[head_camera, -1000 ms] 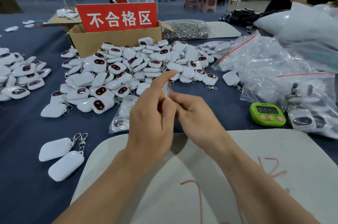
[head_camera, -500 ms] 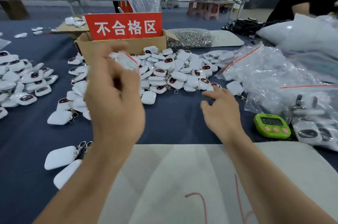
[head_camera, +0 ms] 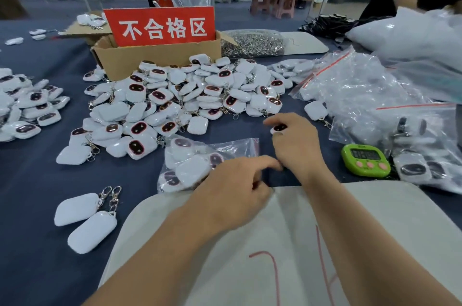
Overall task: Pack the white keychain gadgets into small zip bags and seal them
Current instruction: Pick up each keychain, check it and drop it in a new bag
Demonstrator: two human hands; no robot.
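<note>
A big heap of white keychain gadgets (head_camera: pixel 187 98) with dark oval faces lies in the middle of the blue cloth. Just in front of it, a clear zip bag (head_camera: pixel 190 163) holding several gadgets lies flat. My right hand (head_camera: pixel 295 145) is at the heap's near right edge and pinches one gadget (head_camera: pixel 278 128) between thumb and fingers. My left hand (head_camera: pixel 235 185) hovers low beside the filled bag, index finger stretched toward the right wrist, with nothing seen in it. Crinkled empty zip bags with red seals (head_camera: pixel 362 88) are piled at the right.
A cardboard box with a red sign (head_camera: pixel 160 56) stands behind the heap, and a bag of metal rings (head_camera: pixel 252 43) lies to its right. A green timer (head_camera: pixel 366 159) sits right of my hands. Two gadgets (head_camera: pixel 82 220) lie near left. A white board (head_camera: pixel 375 230) lies in front.
My left hand, raised with the filled bag half a second ago, has come down and the bag now lies on the cloth. My right hand has picked a gadget from the heap's edge.
</note>
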